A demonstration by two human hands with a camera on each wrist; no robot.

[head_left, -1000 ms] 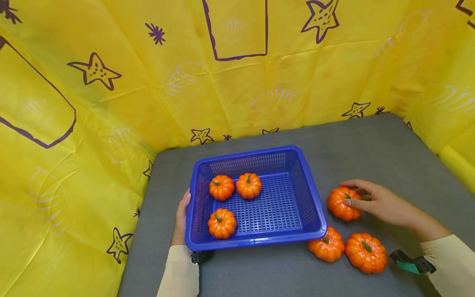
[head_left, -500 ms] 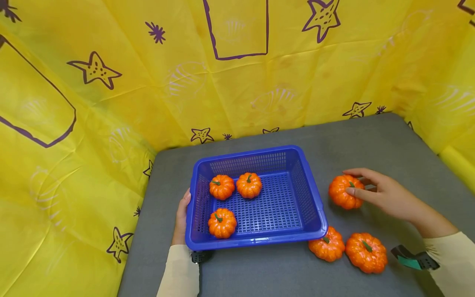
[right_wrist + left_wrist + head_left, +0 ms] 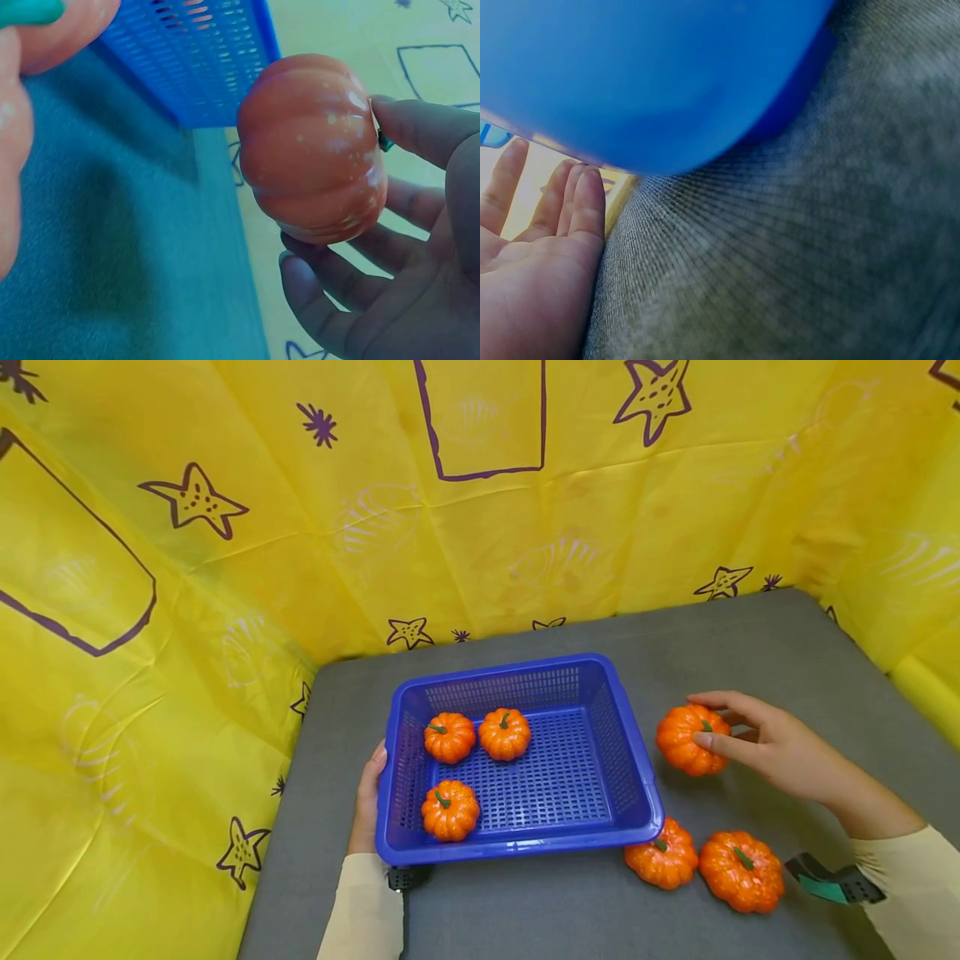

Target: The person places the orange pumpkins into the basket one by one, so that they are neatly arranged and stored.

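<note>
Beside the right wall of a blue plastic basket (image 3: pixel 517 852), my right hand (image 3: pixel 772 752) grips a small orange pumpkin (image 3: pixel 692 742) with a green stem. Its thumb and fingers sit on either side of the pumpkin, which hangs above the table in the right wrist view (image 3: pixel 315 150). At the basket's left side, my left hand (image 3: pixel 367 797) rests against the outer wall. Its fingers (image 3: pixel 587 206) look nearly straight, their tips at the basket's edge in the left wrist view. Three pumpkins lie in the basket, including one (image 3: pixel 450 811) at the front left.
Two more pumpkins lie on the grey table: one (image 3: pixel 663 858) partly hidden by the basket's front right corner, another (image 3: pixel 742 872) to its right. Yellow cloth (image 3: pixel 480 543) with purple starfish drawings hangs behind and at both sides of the table.
My right hand has lifted the pumpkin off the table, then moved it slightly left toward the basket. The left hand and the basket have stayed in place.
</note>
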